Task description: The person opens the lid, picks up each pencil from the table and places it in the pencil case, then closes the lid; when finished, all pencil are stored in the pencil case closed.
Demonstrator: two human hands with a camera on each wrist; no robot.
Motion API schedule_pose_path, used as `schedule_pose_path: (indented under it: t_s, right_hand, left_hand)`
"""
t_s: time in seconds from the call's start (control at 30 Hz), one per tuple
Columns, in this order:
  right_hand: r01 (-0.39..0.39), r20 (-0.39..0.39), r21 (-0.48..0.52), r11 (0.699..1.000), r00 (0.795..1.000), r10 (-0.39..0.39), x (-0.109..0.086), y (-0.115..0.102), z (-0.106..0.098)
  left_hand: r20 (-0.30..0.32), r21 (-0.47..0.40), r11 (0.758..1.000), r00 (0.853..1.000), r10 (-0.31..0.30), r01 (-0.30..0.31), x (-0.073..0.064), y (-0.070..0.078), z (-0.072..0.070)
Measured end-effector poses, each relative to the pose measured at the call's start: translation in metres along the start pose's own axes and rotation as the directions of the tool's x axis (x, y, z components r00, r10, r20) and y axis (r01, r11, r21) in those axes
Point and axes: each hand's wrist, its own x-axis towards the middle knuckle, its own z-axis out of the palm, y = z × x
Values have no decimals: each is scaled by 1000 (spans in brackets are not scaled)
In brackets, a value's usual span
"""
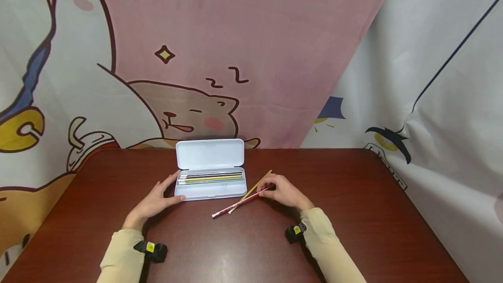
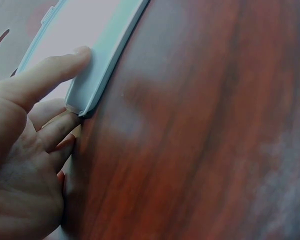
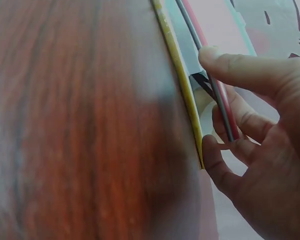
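A white pencil case (image 1: 208,193) stands with its lid raised, several pencils (image 1: 214,178) lying along its rear compartment. My left hand (image 1: 154,202) holds the case's left end, thumb at the front corner and index finger near the back. In the left wrist view the thumb overlaps the case's rim. To the right of the case, my right hand (image 1: 284,191) pinches a red pencil (image 3: 224,102) between thumb and fingers; its eraser end points toward the front left. Beside those fingers lies a yellow pencil (image 3: 185,82), crossing the red one in the head view.
The brown wooden table (image 1: 220,252) reaches back to a cartoon-printed cloth (image 1: 283,56), close behind the raised lid. On the right, a pale cloth (image 1: 452,112) hangs along the table's side. A black wrist camera (image 1: 157,252) sits on the left sleeve.
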Motion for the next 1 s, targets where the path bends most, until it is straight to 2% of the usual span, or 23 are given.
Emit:
schedule_pose_path:
  t_s: [0.23,0.53,1.0]
  right_hand:
    - [15,-80,50,999,997,-11,2,-2,3]
    - [26,-145,54,998,989,-18,8,-7,6]
    - [-6,-271,69,998,962,24,26,-6,16]
  left_hand:
    - [-7,6,1000,1000,4,-4,-1,-1,1]
    - [-9,1,1000,1000,8,-8,-1,-1,2]
    - [-11,-3,1000,1000,5,-5,-1,-1,1]
